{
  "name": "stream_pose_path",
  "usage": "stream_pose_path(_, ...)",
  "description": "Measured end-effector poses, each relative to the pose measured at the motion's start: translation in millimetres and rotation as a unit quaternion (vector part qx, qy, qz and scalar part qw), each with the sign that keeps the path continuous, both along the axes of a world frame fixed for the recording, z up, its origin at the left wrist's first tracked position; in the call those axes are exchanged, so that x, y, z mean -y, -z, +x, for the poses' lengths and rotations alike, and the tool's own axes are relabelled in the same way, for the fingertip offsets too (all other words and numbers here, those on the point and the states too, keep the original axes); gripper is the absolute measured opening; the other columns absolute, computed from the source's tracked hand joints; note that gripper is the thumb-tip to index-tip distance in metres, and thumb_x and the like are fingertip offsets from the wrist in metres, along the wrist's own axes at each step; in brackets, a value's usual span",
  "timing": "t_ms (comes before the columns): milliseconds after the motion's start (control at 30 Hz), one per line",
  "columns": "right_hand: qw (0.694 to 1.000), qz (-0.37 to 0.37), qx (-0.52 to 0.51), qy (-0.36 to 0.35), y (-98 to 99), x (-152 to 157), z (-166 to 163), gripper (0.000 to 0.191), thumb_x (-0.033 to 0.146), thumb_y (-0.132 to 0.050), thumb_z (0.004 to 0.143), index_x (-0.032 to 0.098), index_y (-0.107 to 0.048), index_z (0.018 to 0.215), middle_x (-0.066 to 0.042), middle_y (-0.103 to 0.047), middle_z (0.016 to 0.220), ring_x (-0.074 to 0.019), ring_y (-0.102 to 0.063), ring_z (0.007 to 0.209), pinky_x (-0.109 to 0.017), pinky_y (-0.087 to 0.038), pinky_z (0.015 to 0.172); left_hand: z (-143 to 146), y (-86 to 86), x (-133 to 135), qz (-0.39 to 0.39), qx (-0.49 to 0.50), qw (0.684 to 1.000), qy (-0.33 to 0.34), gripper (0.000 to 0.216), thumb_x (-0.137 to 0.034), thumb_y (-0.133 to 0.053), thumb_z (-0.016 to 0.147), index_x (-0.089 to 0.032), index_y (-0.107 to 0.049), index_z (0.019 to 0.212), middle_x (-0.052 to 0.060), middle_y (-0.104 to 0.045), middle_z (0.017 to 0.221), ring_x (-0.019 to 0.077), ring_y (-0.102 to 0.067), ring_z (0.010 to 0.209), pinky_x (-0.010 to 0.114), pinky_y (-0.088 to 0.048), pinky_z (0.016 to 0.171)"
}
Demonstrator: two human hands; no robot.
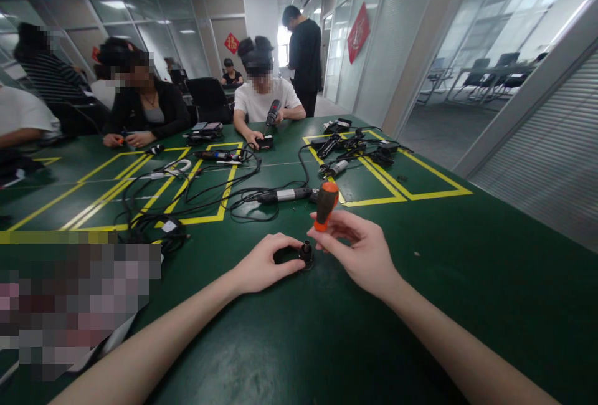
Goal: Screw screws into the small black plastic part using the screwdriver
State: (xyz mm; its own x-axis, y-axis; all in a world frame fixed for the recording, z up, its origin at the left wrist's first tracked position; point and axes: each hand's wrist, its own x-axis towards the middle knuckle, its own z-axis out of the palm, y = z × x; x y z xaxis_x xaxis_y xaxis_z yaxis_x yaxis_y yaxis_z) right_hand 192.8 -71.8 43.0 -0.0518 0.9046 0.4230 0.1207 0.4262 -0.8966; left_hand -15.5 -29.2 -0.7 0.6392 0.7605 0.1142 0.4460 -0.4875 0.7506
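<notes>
My right hand (362, 249) is closed on an orange and black screwdriver (325, 204), which stands upright with its tip down over a small black part (303, 253). My left hand (264, 263) curls around that black part and holds it against the green table (439, 268). The screwdriver's shaft is hidden behind my fingers.
Black cables (200, 196), a grey and black power tool (284, 194) and more tools (348, 146) lie inside yellow taped boxes farther back. Other people sit across the table; one in a white shirt (261, 103) holds a tool. A blurred patch covers the near left.
</notes>
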Motion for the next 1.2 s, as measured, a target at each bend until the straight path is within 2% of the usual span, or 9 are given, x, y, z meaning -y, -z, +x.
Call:
stream_pose_path(200, 0.999, 0.033, 0.017, 0.015, -1.8, -0.4, 1.3, 0.013, 0.023, -0.075, 0.080, 0.019, -0.077, 0.092, -0.005, -0.076, 0.083, -0.0171, -0.070, 0.065, -0.029, -0.062, 0.059, 0.5, 0.9, 0.2, 0.010, 0.002, 1.000, -0.005, 0.029, -0.031, -0.074, 0.090, -0.023, -0.073, 0.118, 0.005, -0.075, 0.116, 0.0229, -0.065, 0.109, 0.038, -0.045, 0.106)
stream_pose_path(300, 0.999, 0.036, 0.011, 0.016, -0.8, -0.7, 1.6, 0.023, 0.022, -0.077, 0.078, 0.019, -0.077, 0.101, -0.004, -0.077, 0.078, -0.0177, -0.071, 0.066, -0.031, -0.063, 0.062, 0.6, 1.2, 0.0, 0.009, 0.003, 1.000, -0.006, 0.029, -0.031, -0.074, 0.090, -0.022, -0.074, 0.117, 0.005, -0.075, 0.116, 0.0228, -0.065, 0.109, 0.038, -0.045, 0.106)
stream_pose_path(400, 0.999, 0.040, 0.008, 0.021, 0.5, -0.2, 0.9, 0.029, 0.025, -0.076, 0.081, 0.019, -0.075, 0.109, -0.005, -0.078, 0.082, -0.0176, -0.071, 0.066, -0.030, -0.062, 0.061, 0.6, 1.0, -0.2, 0.006, 0.001, 1.000, -0.005, 0.028, -0.031, -0.074, 0.090, -0.022, -0.074, 0.117, 0.005, -0.075, 0.116, 0.0230, -0.065, 0.109, 0.038, -0.044, 0.107)
stream_pose_path(600, 0.999, 0.021, 0.020, 0.014, 0.5, 1.1, 0.0, 0.016, 0.026, -0.076, 0.081, 0.019, -0.078, 0.095, -0.005, -0.077, 0.086, -0.0175, -0.071, 0.067, -0.030, -0.063, 0.060, -0.2, 1.1, 0.1, 0.002, 0.001, 1.000, -0.003, 0.029, -0.032, -0.074, 0.090, -0.023, -0.073, 0.117, 0.005, -0.075, 0.117, 0.0235, -0.064, 0.110, 0.039, -0.044, 0.106)
stream_pose_path(700, 0.999, 0.029, 0.033, 0.017, -1.0, 1.1, 0.7, 0.014, 0.025, -0.076, 0.081, 0.020, -0.079, 0.094, -0.006, -0.076, 0.087, -0.0177, -0.070, 0.068, -0.030, -0.062, 0.058, -0.2, 1.7, -0.1, 0.006, 0.002, 1.000, -0.005, 0.030, -0.032, -0.074, 0.090, -0.023, -0.073, 0.118, 0.005, -0.075, 0.117, 0.0232, -0.065, 0.109, 0.039, -0.044, 0.106)
stream_pose_path(967, 1.000, 0.021, 0.004, 0.007, 2.7, -0.8, 0.9, 0.025, 0.027, -0.078, 0.082, 0.019, -0.076, 0.105, -0.006, -0.080, 0.088, -0.0194, -0.074, 0.070, -0.034, -0.066, 0.067, 0.1, 1.2, -0.3, 0.006, 0.003, 1.000, -0.002, 0.029, -0.032, -0.073, 0.091, -0.023, -0.073, 0.118, 0.005, -0.075, 0.117, 0.0234, -0.064, 0.110, 0.039, -0.044, 0.107)
stream_pose_path(1200, 0.999, 0.021, 0.031, 0.016, -0.4, 0.1, 0.2, 0.015, 0.027, -0.075, 0.082, 0.020, -0.078, 0.095, -0.006, -0.079, 0.092, -0.0194, -0.073, 0.074, -0.031, -0.064, 0.062, 0.5, 1.3, -0.3, 0.009, 0.002, 1.000, 0.001, 0.028, -0.031, -0.073, 0.091, -0.022, -0.073, 0.117, 0.005, -0.075, 0.117, 0.0228, -0.065, 0.109, 0.038, -0.045, 0.106)
